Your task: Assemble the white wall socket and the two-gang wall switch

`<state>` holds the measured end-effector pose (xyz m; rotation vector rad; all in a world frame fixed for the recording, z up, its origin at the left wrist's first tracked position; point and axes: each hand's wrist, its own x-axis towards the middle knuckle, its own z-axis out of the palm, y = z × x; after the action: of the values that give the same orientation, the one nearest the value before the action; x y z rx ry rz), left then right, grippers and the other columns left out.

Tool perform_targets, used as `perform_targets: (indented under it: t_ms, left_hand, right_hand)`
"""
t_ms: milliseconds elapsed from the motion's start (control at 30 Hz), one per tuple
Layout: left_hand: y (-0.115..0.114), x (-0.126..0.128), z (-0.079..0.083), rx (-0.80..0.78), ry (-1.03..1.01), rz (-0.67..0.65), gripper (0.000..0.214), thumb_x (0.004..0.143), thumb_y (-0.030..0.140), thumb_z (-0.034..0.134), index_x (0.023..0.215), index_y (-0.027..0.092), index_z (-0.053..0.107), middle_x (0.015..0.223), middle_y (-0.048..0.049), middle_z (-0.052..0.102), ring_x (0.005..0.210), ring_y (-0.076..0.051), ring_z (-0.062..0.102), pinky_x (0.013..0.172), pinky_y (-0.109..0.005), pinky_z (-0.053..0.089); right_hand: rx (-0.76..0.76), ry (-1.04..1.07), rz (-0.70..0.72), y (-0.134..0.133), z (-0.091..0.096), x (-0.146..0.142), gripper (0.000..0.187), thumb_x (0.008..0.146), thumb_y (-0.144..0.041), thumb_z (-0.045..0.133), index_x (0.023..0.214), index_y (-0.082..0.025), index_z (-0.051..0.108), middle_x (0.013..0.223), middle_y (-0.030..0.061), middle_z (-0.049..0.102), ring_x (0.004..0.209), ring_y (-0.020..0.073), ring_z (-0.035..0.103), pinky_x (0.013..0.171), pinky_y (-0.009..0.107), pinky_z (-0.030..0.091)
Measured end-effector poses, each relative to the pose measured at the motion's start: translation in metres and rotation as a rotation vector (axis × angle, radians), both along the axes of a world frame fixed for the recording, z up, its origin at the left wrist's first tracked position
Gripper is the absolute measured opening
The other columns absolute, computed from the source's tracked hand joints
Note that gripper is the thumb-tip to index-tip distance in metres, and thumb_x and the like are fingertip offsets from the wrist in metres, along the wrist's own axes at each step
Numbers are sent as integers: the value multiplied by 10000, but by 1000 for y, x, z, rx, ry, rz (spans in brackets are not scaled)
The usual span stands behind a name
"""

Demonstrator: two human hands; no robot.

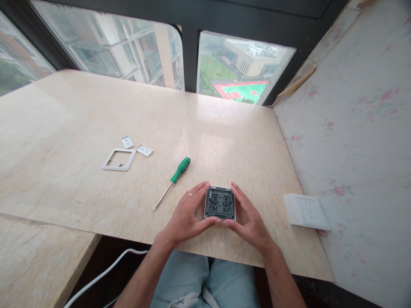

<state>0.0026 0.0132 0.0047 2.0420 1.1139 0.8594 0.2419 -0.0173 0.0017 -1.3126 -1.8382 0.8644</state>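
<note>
Both hands frame a square wall switch module point(220, 203) with a dark grey face and a light rim, lying near the front edge of the stone-like counter. My left hand point(192, 210) grips its left side, fingers along the far left corner and thumb at the near edge. On the opposite side, my right hand point(249, 216) holds it the same way, its thumb tip close to the left one. A screwdriver point(180, 171) with a green handle lies to the left of the hands, its metal tip pointing toward the front.
Farther left lie a white square frame point(131, 160) and two small white rocker plates, one point(127, 142) behind the frame and one point(144, 150) beside it. A white socket box point(306, 211) stands at the right wall. Windows border the counter's back; a white cable point(105, 271) hangs below the front edge.
</note>
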Motion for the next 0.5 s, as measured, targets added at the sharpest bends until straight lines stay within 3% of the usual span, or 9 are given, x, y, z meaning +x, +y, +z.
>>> perform_targets:
  t_ms: [67, 233, 500]
  left_hand:
    - [0, 0, 1, 1, 27, -5, 855, 853, 526, 727, 1562, 244, 340, 1573, -182, 444, 1450, -355, 435, 1160, -565, 406]
    - [2, 0, 2, -9, 23, 12, 521, 1008, 386, 514, 1508, 252, 455, 1550, -142, 494, 1417, -306, 490, 1137, -521, 442]
    - [3, 2, -1, 11, 19, 62, 517, 963, 389, 595, 1459, 261, 524, 1483, -139, 570, 1349, -308, 567, 1093, -516, 491]
  right_hand:
    - [8, 16, -2, 0, -1, 1, 848, 862, -416, 763, 1581, -345, 319, 1669, 87, 318, 1543, 309, 295, 1242, 578, 294]
    - [4, 48, -28, 2, -4, 1, 743, 876, -428, 745, 1537, -338, 418, 1645, 85, 371, 1523, 307, 341, 1227, 574, 332]
    - [-13, 40, -46, 3, -3, 1, 692, 887, -404, 735, 1517, -338, 456, 1607, 80, 435, 1488, 305, 409, 1204, 572, 379]
